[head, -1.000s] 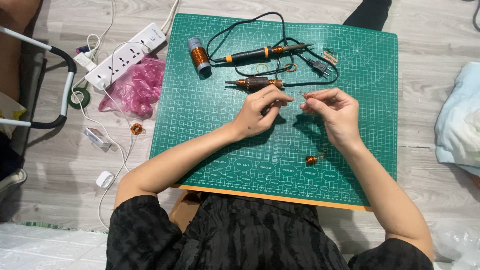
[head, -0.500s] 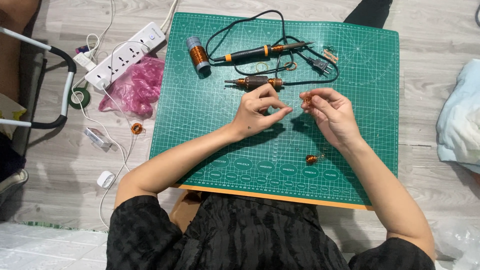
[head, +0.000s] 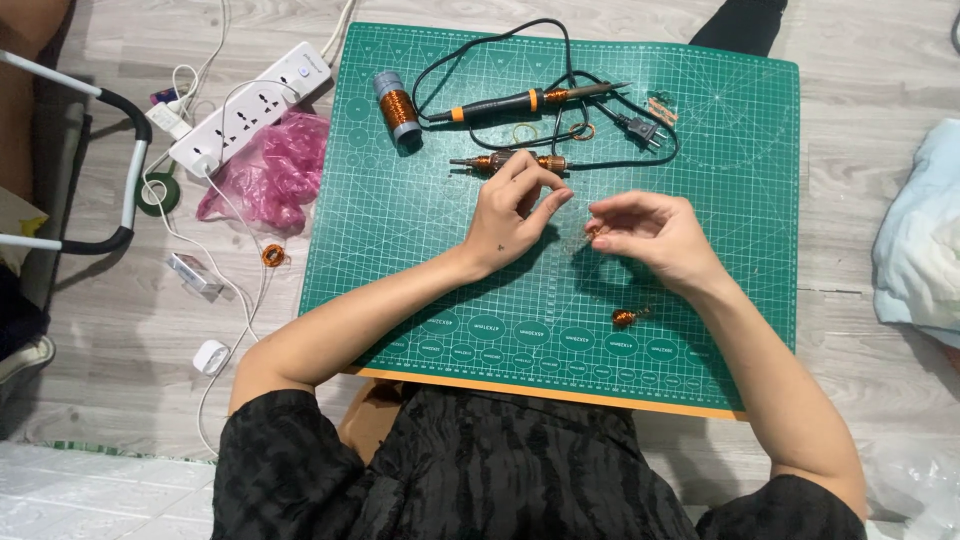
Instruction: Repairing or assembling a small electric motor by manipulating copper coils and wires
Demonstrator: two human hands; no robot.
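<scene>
Between both pinching hands, left (head: 512, 205) and right (head: 645, 232), stretches a thin, barely visible copper wire (head: 592, 230).

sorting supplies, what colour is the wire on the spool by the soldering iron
Copper-orange wire on a grey spool, clearest in the head view.

A makeshift hobby electronics bench in a home is shown, set up on a grey wood-plank floor (head: 860, 130). A green cutting mat (head: 740, 200) is laid on the floor as the work surface. Near its far edge a soldering iron (head: 525, 100) and a spool of copper wire (head: 396, 106) are seen. Beside its left edge a white power strip (head: 250, 105) and a pink plastic bag (head: 262, 170) are found.
</scene>
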